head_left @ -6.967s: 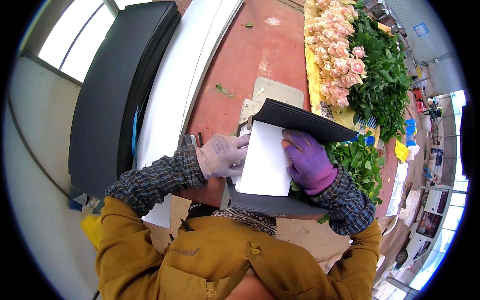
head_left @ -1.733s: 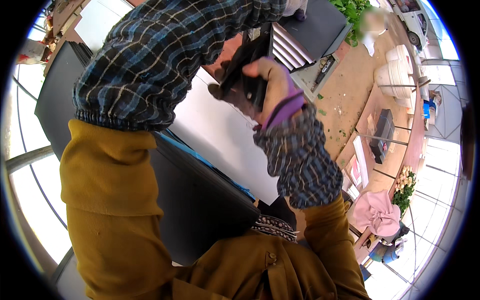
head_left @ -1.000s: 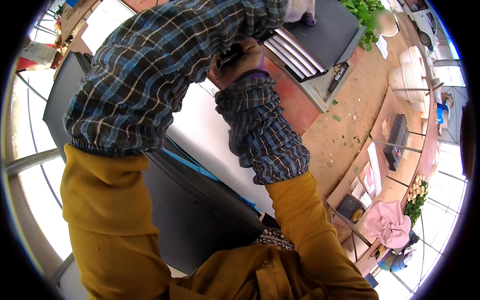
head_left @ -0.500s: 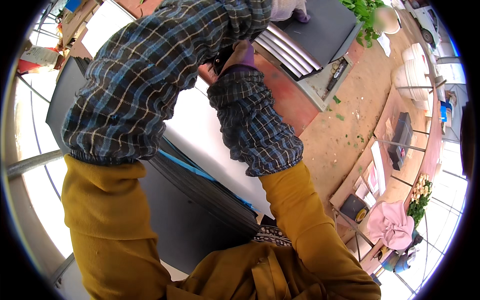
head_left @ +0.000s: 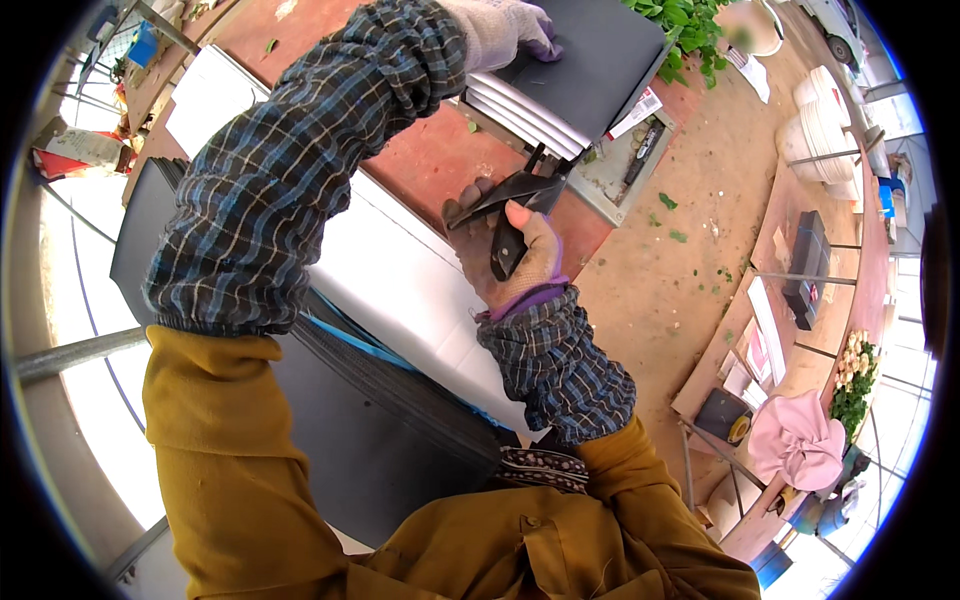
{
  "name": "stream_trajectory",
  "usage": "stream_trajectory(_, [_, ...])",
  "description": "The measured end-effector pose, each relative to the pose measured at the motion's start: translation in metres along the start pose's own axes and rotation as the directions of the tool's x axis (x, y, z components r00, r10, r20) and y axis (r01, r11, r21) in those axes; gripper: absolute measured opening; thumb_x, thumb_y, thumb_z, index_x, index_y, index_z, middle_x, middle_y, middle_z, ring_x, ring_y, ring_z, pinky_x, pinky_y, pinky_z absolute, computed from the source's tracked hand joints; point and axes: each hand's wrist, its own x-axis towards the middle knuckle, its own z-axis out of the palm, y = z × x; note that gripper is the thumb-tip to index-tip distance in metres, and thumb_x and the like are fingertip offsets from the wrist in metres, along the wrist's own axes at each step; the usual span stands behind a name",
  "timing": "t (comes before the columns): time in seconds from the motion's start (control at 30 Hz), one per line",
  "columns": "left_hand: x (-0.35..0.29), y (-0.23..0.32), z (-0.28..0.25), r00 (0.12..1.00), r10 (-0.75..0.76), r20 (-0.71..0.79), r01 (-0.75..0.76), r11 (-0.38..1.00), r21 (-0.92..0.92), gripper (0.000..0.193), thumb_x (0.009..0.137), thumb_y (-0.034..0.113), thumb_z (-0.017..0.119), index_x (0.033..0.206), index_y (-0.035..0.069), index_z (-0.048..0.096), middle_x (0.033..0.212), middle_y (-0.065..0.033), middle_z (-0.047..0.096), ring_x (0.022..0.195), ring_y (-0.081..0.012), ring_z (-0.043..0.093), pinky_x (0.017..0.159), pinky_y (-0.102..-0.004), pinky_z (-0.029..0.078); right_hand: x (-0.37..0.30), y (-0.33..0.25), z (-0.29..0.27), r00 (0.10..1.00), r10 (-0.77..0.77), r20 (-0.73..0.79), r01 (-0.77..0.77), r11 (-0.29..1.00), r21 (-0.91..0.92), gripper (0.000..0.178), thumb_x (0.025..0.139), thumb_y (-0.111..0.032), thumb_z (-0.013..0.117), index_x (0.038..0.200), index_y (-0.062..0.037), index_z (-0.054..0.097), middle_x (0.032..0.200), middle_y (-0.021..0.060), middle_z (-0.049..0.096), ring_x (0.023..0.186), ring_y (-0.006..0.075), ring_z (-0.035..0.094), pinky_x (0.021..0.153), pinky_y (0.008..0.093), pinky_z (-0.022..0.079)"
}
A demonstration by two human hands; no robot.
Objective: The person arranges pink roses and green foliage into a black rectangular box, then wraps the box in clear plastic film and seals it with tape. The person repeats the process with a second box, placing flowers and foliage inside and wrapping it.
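**Black hand tool in right hand, nose up at the sheet stack**

Tool (head_left: 532, 188) sits mid-frame, just below the stack (head_left: 605, 55) at upper centre. Right hand (head_left: 532, 266) is closed round it: thumb on near side, fingers on far side. Tool reads rigid, modest weight, hinged; best hold is low on the handles, clear of the nose. Nose-to-stack contact: can't tell.

Stack: black sheet on top, white edges below. Probably thin, bendy, slick, easy to crease; hold flat near an edge.

Left hand (head_left: 502, 32), top of frame, lies on the black sheet, fingers slightly bent; pinch or press, can't tell. Left forearm arches over from lower left, right rises from lower centre. Hands apart.
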Motion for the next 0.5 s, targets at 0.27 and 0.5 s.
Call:
stream_trajectory(0.27, [-0.001,-0.005,0.024,0.988,-0.12,-0.096,0.113,0.991,-0.072,0.045,0.08,-0.005,0.048,0.107,0.024,0.068,0.128,-0.0003,0.054,0.117,-0.023,0.051,0.101,-0.0347,0.043,-0.016,-0.027,0.009,0.996,-0.035,-0.076,0.031,0.998,-0.056,0.024,0.073,-0.005,0.052,0.097,-0.0015,0.053,0.1,0.0127,0.059,0.099,0.0299,0.059,0.098,0.0539,0.042])
stream_trajectory(0.5, [-0.001,0.003,0.012,0.988,-0.149,-0.028,0.144,0.98,-0.139,0.047,0.082,-0.005,0.046,0.108,0.026,0.068,0.13,-0.0002,0.052,0.119,-0.0227,0.048,0.102,-0.0338,0.041,-0.009,-0.043,-0.004,0.999,0.024,0.034,-0.021,0.996,-0.085,0.031,0.073,-0.004,0.055,0.104,-0.0021,0.054,0.096,0.0144,0.06,0.094,0.0295,0.061,0.097,0.0532,0.043])
